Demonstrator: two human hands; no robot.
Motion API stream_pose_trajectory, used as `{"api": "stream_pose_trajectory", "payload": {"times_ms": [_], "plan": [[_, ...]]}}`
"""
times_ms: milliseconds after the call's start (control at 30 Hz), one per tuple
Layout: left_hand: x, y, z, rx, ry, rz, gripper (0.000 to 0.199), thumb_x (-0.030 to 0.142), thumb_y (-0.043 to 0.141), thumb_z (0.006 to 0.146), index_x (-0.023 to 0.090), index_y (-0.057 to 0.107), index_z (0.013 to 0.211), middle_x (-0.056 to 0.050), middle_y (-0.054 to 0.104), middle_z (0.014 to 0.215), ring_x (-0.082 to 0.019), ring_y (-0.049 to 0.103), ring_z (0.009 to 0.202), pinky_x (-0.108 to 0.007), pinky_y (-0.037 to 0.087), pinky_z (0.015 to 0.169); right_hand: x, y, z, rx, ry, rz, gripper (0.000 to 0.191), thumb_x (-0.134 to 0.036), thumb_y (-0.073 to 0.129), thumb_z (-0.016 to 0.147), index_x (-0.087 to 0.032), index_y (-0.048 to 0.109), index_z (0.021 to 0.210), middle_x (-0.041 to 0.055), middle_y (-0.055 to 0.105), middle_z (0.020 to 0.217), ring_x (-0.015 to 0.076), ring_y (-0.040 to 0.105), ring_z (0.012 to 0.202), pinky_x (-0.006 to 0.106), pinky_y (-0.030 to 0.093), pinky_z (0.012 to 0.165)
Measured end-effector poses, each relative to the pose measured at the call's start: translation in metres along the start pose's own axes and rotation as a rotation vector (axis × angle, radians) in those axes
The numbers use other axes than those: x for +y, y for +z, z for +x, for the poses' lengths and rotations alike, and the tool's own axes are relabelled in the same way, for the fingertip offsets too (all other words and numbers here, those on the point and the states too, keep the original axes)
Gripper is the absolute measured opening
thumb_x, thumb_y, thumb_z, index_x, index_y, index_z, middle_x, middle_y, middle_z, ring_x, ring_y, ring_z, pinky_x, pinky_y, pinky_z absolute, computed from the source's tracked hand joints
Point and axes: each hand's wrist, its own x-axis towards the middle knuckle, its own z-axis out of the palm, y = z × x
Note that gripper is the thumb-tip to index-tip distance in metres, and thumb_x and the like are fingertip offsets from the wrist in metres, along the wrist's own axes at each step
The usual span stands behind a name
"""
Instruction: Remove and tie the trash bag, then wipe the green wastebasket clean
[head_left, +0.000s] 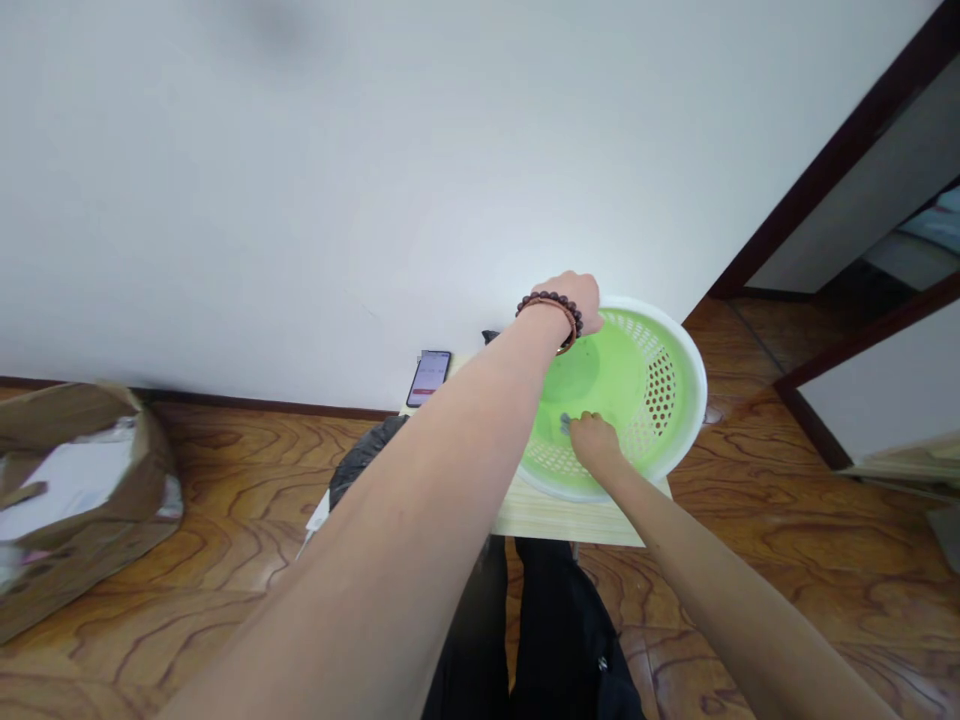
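Observation:
A round colander with a green inside and a white rim stands on a small light wooden table. My left hand, with beaded bracelets at its wrist, is closed at the colander's far rim; its fingertips are largely hidden. Inside the colander, my right hand is closed on a small grey cloth, of which only a bit sticks out. The cloth is low in the colander, near its inner surface. My left forearm hides the colander's left side.
A phone with a lit screen lies on the table's left end. A black plastic bag is beside it. An open cardboard box holding papers stands on the wooden floor at left. A white wall rises behind; a dark door frame is at right.

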Motion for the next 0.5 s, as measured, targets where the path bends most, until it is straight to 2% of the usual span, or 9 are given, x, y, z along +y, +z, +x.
{"api": "stream_pose_trajectory", "payload": {"times_ms": [200, 367, 500], "plan": [[-0.002, 0.001, 0.003, -0.014, -0.027, -0.006, 0.055, 0.036, 0.056, 0.069, 0.025, 0.054, 0.123, -0.009, 0.060, 0.114, -0.025, 0.056, 0.102, -0.033, 0.044, 0.086, 0.005, -0.001, -0.003, 0.023, -0.010, 0.007, 0.031, -0.009, 0.036, 0.086, -0.013, 0.065, 0.096, 0.0158, 0.063, 0.097, 0.0215, 0.057, 0.094, 0.028, 0.045, 0.072], [-0.004, 0.004, 0.005, -0.009, -0.033, -0.016, 0.056, 0.037, 0.054, 0.071, 0.023, 0.053, 0.125, -0.012, 0.059, 0.113, -0.027, 0.057, 0.100, -0.035, 0.045, 0.084, 0.009, -0.004, 0.005, -0.031, 0.003, -0.005, 0.032, -0.011, 0.036, 0.086, -0.015, 0.065, 0.099, 0.0154, 0.064, 0.096, 0.0214, 0.059, 0.093, 0.030, 0.045, 0.073], [-0.006, 0.004, 0.004, 0.004, -0.042, -0.002, 0.056, 0.036, 0.053, 0.072, 0.022, 0.051, 0.126, -0.012, 0.059, 0.114, -0.028, 0.056, 0.102, -0.036, 0.044, 0.086, 0.012, -0.003, 0.009, -0.009, -0.006, -0.006, 0.033, -0.011, 0.036, 0.087, -0.015, 0.065, 0.102, 0.0150, 0.064, 0.097, 0.0208, 0.058, 0.094, 0.028, 0.045, 0.073]]}}
